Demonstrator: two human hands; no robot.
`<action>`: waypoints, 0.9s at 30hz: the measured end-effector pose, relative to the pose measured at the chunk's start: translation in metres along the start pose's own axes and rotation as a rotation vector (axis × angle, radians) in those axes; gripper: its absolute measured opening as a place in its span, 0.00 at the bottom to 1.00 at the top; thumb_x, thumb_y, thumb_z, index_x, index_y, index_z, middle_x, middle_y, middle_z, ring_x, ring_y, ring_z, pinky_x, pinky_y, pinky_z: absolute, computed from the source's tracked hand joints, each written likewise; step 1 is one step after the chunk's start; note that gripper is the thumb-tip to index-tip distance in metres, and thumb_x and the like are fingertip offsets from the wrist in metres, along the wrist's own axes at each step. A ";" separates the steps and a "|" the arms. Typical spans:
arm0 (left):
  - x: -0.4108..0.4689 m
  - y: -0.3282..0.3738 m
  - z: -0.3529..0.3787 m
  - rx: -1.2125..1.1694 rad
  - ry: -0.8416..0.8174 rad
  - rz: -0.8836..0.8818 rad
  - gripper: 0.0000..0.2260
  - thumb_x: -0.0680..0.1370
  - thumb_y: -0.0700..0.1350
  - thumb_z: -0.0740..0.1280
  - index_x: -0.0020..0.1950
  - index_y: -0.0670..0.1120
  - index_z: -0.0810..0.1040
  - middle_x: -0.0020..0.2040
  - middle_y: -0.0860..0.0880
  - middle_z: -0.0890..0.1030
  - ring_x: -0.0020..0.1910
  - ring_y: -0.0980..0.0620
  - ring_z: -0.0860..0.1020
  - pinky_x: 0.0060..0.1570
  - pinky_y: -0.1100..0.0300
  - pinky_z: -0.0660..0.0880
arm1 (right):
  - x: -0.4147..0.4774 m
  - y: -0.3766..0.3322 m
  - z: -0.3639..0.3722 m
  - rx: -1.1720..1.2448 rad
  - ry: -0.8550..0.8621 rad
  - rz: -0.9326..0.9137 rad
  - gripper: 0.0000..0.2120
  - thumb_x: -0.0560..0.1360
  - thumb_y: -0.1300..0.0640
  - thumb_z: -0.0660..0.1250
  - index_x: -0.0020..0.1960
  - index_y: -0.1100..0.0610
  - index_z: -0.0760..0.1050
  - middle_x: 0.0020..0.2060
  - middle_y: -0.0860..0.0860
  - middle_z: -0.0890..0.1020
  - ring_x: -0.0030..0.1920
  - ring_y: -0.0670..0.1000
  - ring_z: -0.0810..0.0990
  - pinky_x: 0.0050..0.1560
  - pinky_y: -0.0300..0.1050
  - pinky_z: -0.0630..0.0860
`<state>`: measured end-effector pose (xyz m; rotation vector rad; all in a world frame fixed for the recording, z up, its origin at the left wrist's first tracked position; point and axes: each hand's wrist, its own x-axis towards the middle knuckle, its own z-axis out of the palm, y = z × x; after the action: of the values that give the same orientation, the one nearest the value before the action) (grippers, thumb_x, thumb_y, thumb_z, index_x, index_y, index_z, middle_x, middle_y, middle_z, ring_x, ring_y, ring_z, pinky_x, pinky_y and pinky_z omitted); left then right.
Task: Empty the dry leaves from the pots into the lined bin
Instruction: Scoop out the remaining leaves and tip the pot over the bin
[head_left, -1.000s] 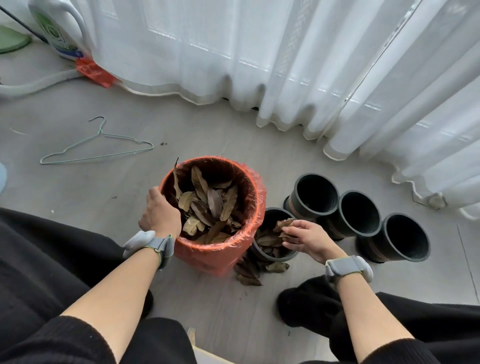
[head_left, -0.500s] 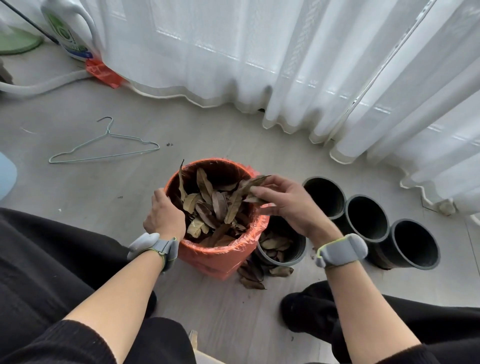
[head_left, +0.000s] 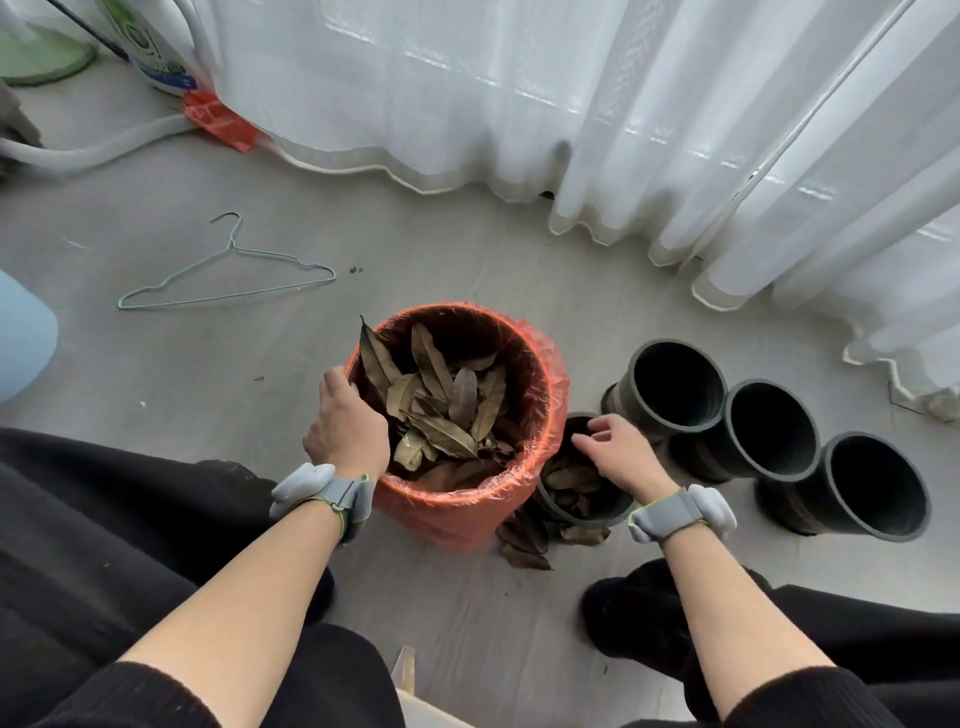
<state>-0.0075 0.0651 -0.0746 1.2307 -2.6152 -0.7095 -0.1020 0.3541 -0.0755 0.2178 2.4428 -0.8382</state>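
The bin (head_left: 543, 387), lined with an orange plastic bag, stands on the floor in the middle and holds a heap of dry brown leaves (head_left: 447, 410). My left hand (head_left: 345, 426) grips its left rim, fingers hooked over the edge. Right against the bin's right side sits a small dark pot (head_left: 610, 514) with leaves left inside. My right hand (head_left: 618, 452) hovers over that pot with fingers loosely bent and nothing in them. A few leaves (head_left: 524, 543) lie on the floor by the pot's base.
Three empty dark pots (head_left: 670, 384) (head_left: 763, 431) (head_left: 878, 488) stand in a row to the right. A white curtain (head_left: 571, 130) hangs behind. A wire hanger (head_left: 228, 280) lies at the left, with a white hose (head_left: 93, 150) and a jug (head_left: 156, 57) beyond.
My right hand lifted a handful of leaves from the small pot, dropped them over the bin, and came back empty above the pot. My left hand stayed on the rim.
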 end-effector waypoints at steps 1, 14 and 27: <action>0.001 -0.001 0.000 -0.002 0.006 0.004 0.09 0.81 0.41 0.53 0.61 0.46 0.64 0.57 0.43 0.75 0.45 0.35 0.76 0.39 0.48 0.64 | 0.002 0.008 0.011 -0.097 -0.056 0.021 0.27 0.74 0.50 0.71 0.69 0.60 0.69 0.61 0.58 0.77 0.59 0.55 0.78 0.61 0.50 0.74; 0.002 -0.006 0.001 0.022 0.003 0.013 0.08 0.83 0.45 0.52 0.62 0.47 0.64 0.55 0.45 0.77 0.44 0.40 0.77 0.39 0.50 0.68 | 0.034 0.031 0.081 -0.504 -0.089 0.083 0.28 0.76 0.48 0.67 0.69 0.60 0.64 0.65 0.62 0.69 0.63 0.65 0.73 0.60 0.55 0.74; 0.004 -0.005 -0.002 0.035 0.011 0.013 0.08 0.83 0.43 0.53 0.61 0.45 0.65 0.55 0.43 0.76 0.44 0.37 0.77 0.39 0.50 0.64 | 0.026 0.040 0.065 -0.328 0.036 -0.015 0.11 0.75 0.56 0.65 0.55 0.59 0.77 0.51 0.58 0.82 0.52 0.60 0.80 0.48 0.46 0.75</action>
<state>-0.0058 0.0588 -0.0751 1.2219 -2.6348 -0.6556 -0.0823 0.3457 -0.1531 0.0923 2.5731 -0.4318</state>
